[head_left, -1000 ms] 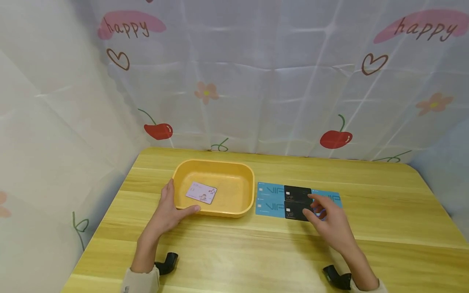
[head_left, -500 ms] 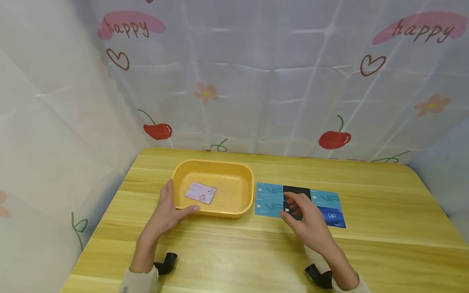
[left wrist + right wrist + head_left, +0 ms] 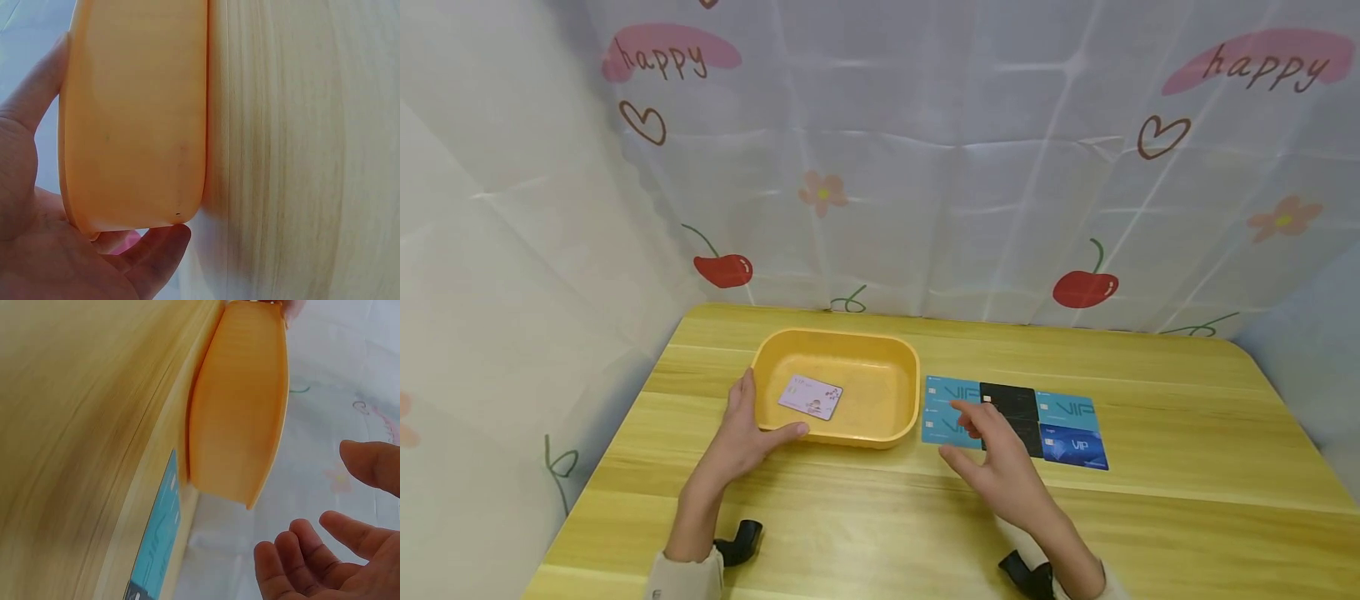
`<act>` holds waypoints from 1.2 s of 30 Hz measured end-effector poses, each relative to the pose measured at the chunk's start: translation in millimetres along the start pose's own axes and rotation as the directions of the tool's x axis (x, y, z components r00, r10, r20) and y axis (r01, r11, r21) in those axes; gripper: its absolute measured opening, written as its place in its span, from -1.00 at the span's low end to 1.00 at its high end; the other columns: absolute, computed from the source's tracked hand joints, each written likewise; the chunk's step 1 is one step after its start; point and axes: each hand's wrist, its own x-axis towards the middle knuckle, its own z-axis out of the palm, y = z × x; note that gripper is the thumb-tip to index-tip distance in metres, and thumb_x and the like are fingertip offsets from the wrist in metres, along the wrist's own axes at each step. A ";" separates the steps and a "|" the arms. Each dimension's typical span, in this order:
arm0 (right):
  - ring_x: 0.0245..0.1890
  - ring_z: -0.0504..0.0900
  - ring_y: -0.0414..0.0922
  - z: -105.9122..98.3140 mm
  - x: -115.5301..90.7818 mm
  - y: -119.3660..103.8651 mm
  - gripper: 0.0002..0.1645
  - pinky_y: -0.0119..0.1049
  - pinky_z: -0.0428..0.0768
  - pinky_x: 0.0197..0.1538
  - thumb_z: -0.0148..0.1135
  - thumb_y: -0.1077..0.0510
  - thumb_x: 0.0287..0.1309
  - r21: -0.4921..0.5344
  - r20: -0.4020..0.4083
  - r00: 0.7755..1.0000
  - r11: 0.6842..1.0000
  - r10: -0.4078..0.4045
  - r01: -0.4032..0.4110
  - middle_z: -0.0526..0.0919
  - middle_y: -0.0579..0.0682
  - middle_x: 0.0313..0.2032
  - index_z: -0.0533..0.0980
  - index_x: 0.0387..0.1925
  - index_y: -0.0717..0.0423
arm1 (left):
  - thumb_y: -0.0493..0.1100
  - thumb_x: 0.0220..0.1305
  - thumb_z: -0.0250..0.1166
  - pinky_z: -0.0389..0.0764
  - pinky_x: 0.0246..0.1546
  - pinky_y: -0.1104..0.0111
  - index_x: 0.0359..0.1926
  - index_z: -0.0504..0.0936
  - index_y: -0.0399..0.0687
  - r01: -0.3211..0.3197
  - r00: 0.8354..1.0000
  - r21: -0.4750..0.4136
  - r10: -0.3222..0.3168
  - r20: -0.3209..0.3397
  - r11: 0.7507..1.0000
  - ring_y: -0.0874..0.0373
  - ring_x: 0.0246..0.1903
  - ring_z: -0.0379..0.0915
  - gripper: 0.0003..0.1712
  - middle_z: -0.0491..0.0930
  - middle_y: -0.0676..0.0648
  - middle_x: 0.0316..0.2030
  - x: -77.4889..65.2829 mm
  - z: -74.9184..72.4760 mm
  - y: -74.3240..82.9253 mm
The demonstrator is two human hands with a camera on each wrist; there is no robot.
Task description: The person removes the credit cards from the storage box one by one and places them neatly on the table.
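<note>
A yellow plastic basin [image 3: 872, 392] sits on the table with a pale pink VIP card [image 3: 811, 397] lying in it. My left hand [image 3: 741, 437] grips its near left corner, thumb on the front rim, fingers along the left end wall. To the basin's right, two rows of cards lie edge to edge: two light blue VIP cards [image 3: 942, 388], two black cards [image 3: 1017, 402], another light blue card [image 3: 1067, 408] and a dark blue card [image 3: 1075, 448]. Over the leftmost light blue pair hovers my right hand [image 3: 1000, 475], thumb and fingers apart, holding nothing.
The wood-grain table [image 3: 850, 517] has rounded far corners. Behind it hangs a white printed curtain [image 3: 925, 167], and another sheet covers the left side. Black curved pieces [image 3: 741, 542] are at both wrists.
My right hand has moved left across the cards, from over the black pair to the leftmost light blue pair, uncovering the dark blue card. My left hand and the basin stay put.
</note>
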 end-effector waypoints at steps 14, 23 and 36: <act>-0.13 0.49 -0.11 25.4 11.1 -22.5 -0.47 -0.04 0.54 -0.07 0.43 0.21 0.14 0.108 0.008 0.999 0.993 -0.046 0.044 0.57 -0.04 -0.13 0.54 0.16 0.10 | 0.22 0.01 0.53 0.02 0.35 -0.13 0.51 -0.42 -0.33 0.005 1.000 0.011 -0.005 -0.001 1.000 -0.29 0.41 -0.16 0.52 -0.28 -0.37 0.46 0.8 -0.3 -0.8; -0.17 0.54 -0.01 50.0 21.8 -31.6 -0.57 -0.06 0.55 -0.07 0.42 0.24 0.13 0.196 -0.043 0.995 0.976 -0.085 0.091 0.55 -0.13 -0.20 0.59 0.06 0.11 | 0.22 0.00 0.53 0.01 0.36 -0.13 0.52 -0.43 -0.31 0.016 1.000 0.005 -0.016 0.003 1.000 -0.28 0.41 -0.16 0.53 -0.28 -0.37 0.46 0.4 -0.6 -0.5; -0.15 0.57 0.08 73.4 41.9 -49.2 -0.62 -0.07 0.60 -0.08 0.37 0.22 0.16 0.218 -0.027 0.996 0.972 -0.080 0.083 0.57 -0.03 -0.17 0.60 0.03 0.20 | 0.23 0.00 0.53 0.02 0.35 -0.13 0.51 -0.42 -0.33 0.000 1.000 0.013 0.000 -0.005 1.000 -0.29 0.41 -0.15 0.54 -0.28 -0.38 0.46 0.4 -0.4 -0.5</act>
